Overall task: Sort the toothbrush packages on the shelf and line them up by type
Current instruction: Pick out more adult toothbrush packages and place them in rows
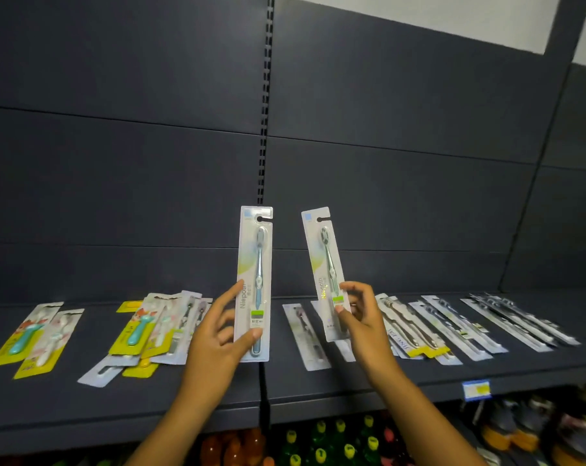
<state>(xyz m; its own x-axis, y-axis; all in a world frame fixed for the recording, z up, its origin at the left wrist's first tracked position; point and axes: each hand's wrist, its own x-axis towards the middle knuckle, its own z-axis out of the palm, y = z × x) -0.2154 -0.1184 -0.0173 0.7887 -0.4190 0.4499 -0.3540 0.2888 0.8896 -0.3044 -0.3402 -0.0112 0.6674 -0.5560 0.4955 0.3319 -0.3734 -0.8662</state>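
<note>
My left hand (217, 334) grips the lower part of a white Niepoth toothbrush package with a blue brush (255, 264), held upright above the shelf. My right hand (359, 317) pinches the lower part of a second white Niepoth package with a grey brush (325, 260), tilted slightly left. Both packs are raised in front of the dark back panel. On the shelf (217, 398) lie yellow children's toothbrush packs (33, 338) at the left, a mixed pile (150, 331) left of centre, a white pack (305, 334) between my hands, and several white and dark packs (453, 327) at the right.
A slotted upright post (264, 129) splits the dark back panel. A blue and yellow price tag (475, 389) sits on the shelf's front edge. Bottles with green, yellow and orange caps (318, 442) stand on the shelf below.
</note>
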